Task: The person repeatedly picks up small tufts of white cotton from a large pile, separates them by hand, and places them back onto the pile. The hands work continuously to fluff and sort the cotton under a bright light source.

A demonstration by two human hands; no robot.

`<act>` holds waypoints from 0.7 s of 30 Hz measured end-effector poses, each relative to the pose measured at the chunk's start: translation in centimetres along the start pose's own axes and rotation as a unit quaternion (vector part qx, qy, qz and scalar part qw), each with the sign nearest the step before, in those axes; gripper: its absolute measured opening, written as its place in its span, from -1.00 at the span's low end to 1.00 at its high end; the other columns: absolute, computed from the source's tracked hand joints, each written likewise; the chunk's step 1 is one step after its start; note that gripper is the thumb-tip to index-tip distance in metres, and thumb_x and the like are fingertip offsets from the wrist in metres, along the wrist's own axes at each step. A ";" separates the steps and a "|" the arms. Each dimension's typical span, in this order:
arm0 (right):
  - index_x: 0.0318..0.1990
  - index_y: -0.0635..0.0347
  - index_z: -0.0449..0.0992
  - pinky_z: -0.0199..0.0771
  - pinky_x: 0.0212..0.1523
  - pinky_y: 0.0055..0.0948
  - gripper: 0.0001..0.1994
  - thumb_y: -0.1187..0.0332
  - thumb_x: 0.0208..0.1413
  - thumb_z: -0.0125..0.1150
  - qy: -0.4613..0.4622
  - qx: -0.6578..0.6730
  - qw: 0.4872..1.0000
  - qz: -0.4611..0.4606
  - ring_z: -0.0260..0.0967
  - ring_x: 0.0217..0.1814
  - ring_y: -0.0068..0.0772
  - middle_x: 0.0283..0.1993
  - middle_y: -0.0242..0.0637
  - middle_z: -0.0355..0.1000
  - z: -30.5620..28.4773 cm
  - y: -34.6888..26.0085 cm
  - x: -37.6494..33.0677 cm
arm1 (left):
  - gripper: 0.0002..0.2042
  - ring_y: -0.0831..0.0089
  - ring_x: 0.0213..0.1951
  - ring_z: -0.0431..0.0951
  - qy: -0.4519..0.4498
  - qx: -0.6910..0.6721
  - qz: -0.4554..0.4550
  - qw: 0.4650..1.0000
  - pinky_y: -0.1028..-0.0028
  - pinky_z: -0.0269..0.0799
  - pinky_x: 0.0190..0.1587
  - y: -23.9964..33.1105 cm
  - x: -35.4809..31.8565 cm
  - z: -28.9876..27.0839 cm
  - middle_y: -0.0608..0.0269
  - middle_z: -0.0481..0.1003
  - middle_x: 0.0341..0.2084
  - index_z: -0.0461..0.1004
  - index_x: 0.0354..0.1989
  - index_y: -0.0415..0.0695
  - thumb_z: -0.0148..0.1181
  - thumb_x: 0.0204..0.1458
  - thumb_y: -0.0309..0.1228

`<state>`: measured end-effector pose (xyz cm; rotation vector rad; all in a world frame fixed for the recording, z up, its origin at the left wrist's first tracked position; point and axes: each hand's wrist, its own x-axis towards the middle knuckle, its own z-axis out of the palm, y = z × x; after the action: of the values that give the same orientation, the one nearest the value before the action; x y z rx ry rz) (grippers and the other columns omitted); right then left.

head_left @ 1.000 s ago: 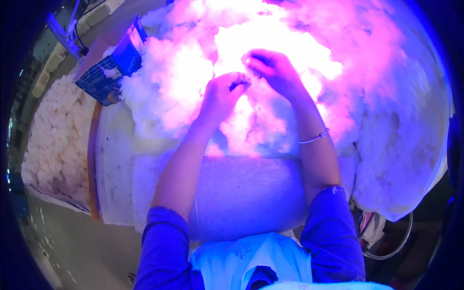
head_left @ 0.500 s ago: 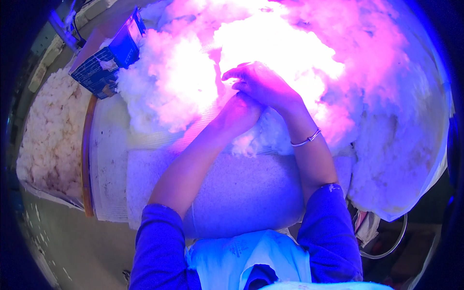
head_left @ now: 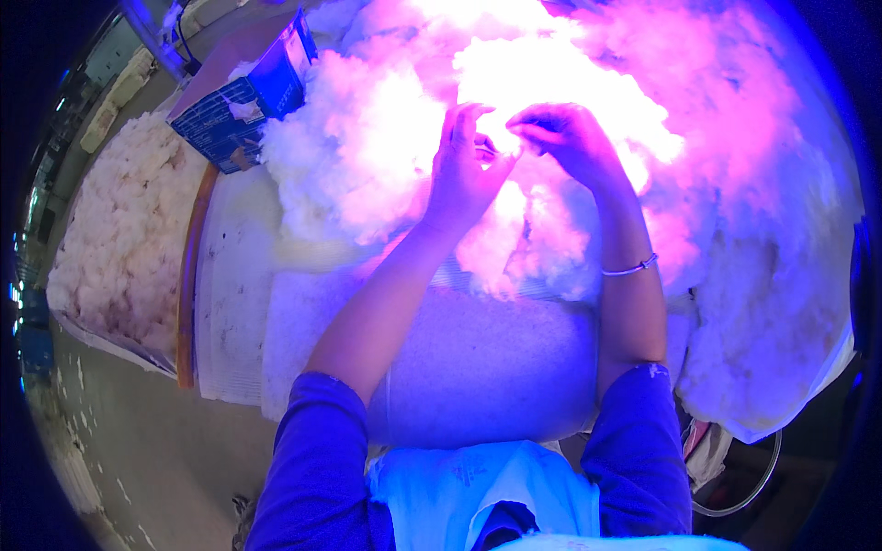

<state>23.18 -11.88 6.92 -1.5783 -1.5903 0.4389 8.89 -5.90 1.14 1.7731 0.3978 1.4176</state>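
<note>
A blue cardboard box (head_left: pixel 220 121) sits at the upper left, near a blue-lit post (head_left: pixel 152 39). A brown strip (head_left: pixel 194 275) runs below the box; a pale hose (head_left: pixel 759 490) curves lower right. White flecks mark the floor (head_left: pixel 175 427).

You are holding both forearms (head_left: pixel 381 303) forward, the bent fingers of your left hand (head_left: pixel 462 179) and right hand (head_left: pixel 577 145) facing each other closely.

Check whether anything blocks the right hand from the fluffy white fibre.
Nothing visible does: the right hand is over the fluffy white fibre, the left hand beside it. The blue box sits off left. Glare hides any contact.
</note>
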 end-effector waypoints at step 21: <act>0.06 0.29 0.42 0.33 -0.01 -0.50 -0.48 -0.02 0.22 -0.05 0.209 0.167 0.950 -0.161 0.34 -0.04 -0.49 -0.13 -0.28 0.45 13.8 -15.3 19.7 | -0.77 0.29 -0.18 0.47 -0.222 0.210 0.064 0.950 0.31 0.37 0.00 -7.6 -3.8 2.0 0.19 0.44 -0.28 0.40 -0.11 -0.17 -0.01 0.08 -0.41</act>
<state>5.65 8.56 16.19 -1.0447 -1.3264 0.1658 11.32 -4.62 -7.12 2.4345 0.3624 1.0159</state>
